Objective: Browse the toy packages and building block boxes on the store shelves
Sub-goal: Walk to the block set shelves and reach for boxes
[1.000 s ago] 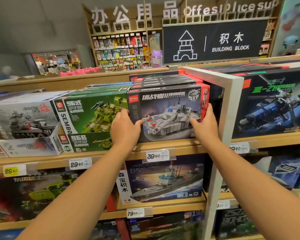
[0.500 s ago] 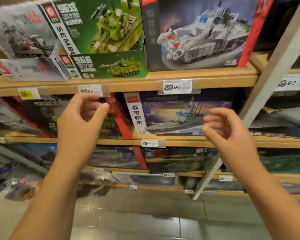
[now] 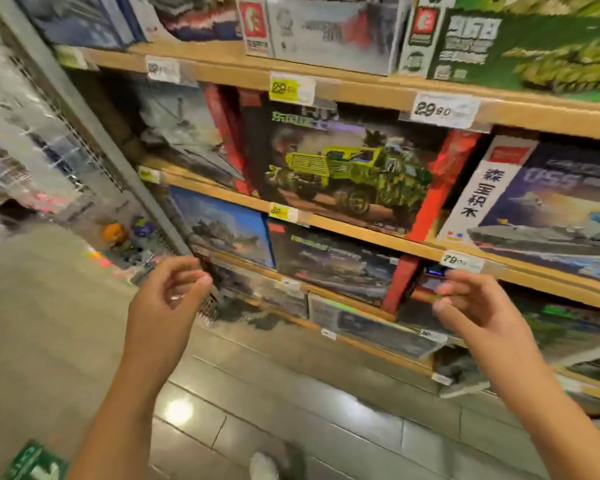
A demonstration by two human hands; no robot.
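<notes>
Nearest the camera, a white shoe toe (image 3: pixel 263 465) shows at the bottom edge on the glossy grey tiled floor (image 3: pixel 291 393), with a green floor sticker (image 3: pixel 32 462) at the lower left corner.

Above that, both bare forearms reach forward. The left hand (image 3: pixel 163 306) hangs in the air in front of the lower shelves, its grip loosely curled with thumb and fingers apart and holding nothing. The right hand (image 3: pixel 478 313) does the same, fingers bent and spread, touching no box.

Beyond the hands stand wooden shelves with pale front edges (image 3: pixel 361 233) and a grey metal upright (image 3: pixel 84 109) at their left end. On the lowest visible shelves lie dark building block boxes, too blurred to read. One shelf up, a blue-fronted box with a tank picture (image 3: pixel 226 226) stands by the upright, beside a dark box with a red side (image 3: pixel 336 265). On the shelf above that, the large dark box with red sides showing a green camouflaged truck (image 3: pixel 347 168) stands upright near the middle, between a grey warship box (image 3: pixel 184 133) and a blue-and-white box picturing a grey ship (image 3: pixel 548 209) at the right edge. A yellow price tag (image 3: pixel 291 88) and a white price tag reading 29 (image 3: pixel 444 109) are fixed on the shelf edge above. On the top shelf stand a grey box (image 3: pixel 326 29) and a green tank box (image 3: pixel 520 46).
</notes>
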